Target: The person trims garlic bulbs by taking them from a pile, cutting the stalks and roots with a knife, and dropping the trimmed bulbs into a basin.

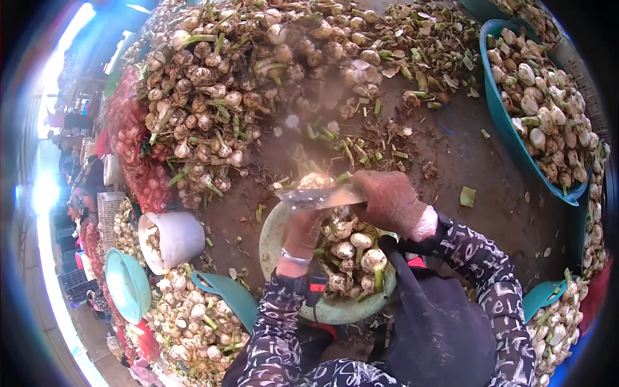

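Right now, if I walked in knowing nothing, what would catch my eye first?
Probably the great heap of bulbs with stalks, spreading across the upper left and top. Next, near the middle, the right hand gripping a shiny blade, the left hand close against it, by a pale green basin of bulbs. Then the large teal tub at the upper right, piled with more bulbs.

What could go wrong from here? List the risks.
The flat metal blade in the right hand lies very close to the left hand, so a slip could cut it. The whitish bulbs heaped in the round, pale green basin might spill if it is knocked.
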{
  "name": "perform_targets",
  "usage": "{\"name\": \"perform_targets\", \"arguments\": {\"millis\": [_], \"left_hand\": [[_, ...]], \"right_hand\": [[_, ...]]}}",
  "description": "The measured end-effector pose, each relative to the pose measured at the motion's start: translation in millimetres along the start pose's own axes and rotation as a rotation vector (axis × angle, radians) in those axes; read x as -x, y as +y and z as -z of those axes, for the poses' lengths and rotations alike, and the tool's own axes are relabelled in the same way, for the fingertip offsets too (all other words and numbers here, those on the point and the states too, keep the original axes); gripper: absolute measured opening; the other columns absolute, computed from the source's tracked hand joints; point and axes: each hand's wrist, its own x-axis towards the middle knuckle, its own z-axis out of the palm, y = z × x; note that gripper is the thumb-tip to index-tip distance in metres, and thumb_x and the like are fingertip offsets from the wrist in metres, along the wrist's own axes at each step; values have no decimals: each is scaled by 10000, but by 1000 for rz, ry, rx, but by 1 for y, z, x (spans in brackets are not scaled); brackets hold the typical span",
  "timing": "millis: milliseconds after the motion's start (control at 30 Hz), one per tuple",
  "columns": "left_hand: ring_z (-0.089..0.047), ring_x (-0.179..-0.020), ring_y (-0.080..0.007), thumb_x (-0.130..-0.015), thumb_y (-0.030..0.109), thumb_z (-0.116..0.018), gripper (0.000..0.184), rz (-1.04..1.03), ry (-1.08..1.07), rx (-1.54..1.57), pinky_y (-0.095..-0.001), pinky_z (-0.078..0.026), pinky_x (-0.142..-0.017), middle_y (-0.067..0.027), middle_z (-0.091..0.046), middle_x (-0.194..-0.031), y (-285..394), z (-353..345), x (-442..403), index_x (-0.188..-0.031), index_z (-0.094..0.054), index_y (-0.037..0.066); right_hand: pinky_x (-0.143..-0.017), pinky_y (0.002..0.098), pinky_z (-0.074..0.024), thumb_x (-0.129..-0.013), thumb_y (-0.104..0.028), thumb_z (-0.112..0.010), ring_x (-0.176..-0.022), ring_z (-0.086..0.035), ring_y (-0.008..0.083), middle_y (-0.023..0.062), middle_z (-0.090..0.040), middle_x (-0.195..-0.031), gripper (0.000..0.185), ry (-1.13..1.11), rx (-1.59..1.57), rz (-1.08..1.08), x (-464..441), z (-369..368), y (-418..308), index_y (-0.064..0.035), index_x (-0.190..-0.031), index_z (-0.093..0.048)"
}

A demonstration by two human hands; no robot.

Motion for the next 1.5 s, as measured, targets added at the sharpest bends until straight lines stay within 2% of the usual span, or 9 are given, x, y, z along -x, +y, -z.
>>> {"name": "perform_targets", "arguments": {"millis": [200,300,367,600,800,1000,1167,1333,1500], "left_hand": [[-593,-734,-161,-755,167,-759,372,328,242,482,-297,-525,-746,-73,-624,-851,41,-44,18,-1018,-562,-9],[-566,-1046,-208,-688,217,-813,795,-67,-174,-395,-350,-472,-919,-131,-555,-1147,62,-24,43,-1290,-366,-48],[-574,-1059,-228,-666,239,-829,869,320,-47,348,-354,-468,-944,-121,-552,-1174,57,-24,36,-1333,-330,-11],[-586,-951,-176,-721,138,-773,567,-105,43,-495,-307,-534,-842,-81,-574,-1076,29,-18,5,-1211,-506,40],[-575,-1039,-287,-840,129,-619,400,162,368,841,-390,-527,-892,-127,-561,-1166,21,-5,25,-1203,-503,10],[-577,-1030,-301,-864,148,-556,334,121,569,1225,-389,-518,-907,-179,-569,-1125,-7,-39,22,-1154,-521,-15],[-557,-1045,-291,-825,315,-647,511,11,470,1448,-385,-495,-924,-173,-564,-1128,30,-56,14,-1185,-487,-11],[-498,-1119,-178,-682,216,-780,666,271,-689,-137,-312,-428,-949,-109,-531,-1222,63,42,17,-1264,-489,73],[-591,-984,-274,-733,272,-739,642,629,211,-832,-364,-477,-856,-175,-619,-1062,-16,136,-44,-1270,-456,64]], "right_hand": [[-654,425,-498,-723,-237,-650,-761,-621,341,158,-637,-798,221,-236,204,-427,0,-21,54,-69,-853,-587],[-687,440,-497,-786,-280,-605,-771,-616,383,200,-634,-792,237,-50,241,-620,22,7,114,-60,-875,-613],[-694,444,-495,-800,-281,-595,-779,-615,391,209,-633,-787,240,65,263,-623,29,32,92,-60,-892,-618],[-679,407,-483,-807,-277,-630,-750,-617,365,195,-637,-776,257,-7,-141,-557,37,-3,46,-56,-937,-643],[-686,415,-487,-790,-280,-609,-777,-634,353,205,-637,-801,253,35,-323,-648,29,-13,50,-38,-863,-626],[-582,363,-475,-819,-308,-637,-670,-631,328,189,-621,-727,281,385,-490,-383,-5,20,11,-29,-815,-612],[-808,442,-481,-758,-249,-584,-898,-618,378,236,-638,-939,308,-239,-122,-548,18,-23,56,-50,-981,-659],[-796,435,-481,-782,-264,-578,-876,-615,390,222,-646,-927,318,-99,-202,-710,35,-1,70,-56,-1009,-657],[-782,429,-483,-784,-284,-585,-850,-621,386,208,-654,-897,318,-151,-150,-669,44,-17,81,-80,-1013,-664]]}}
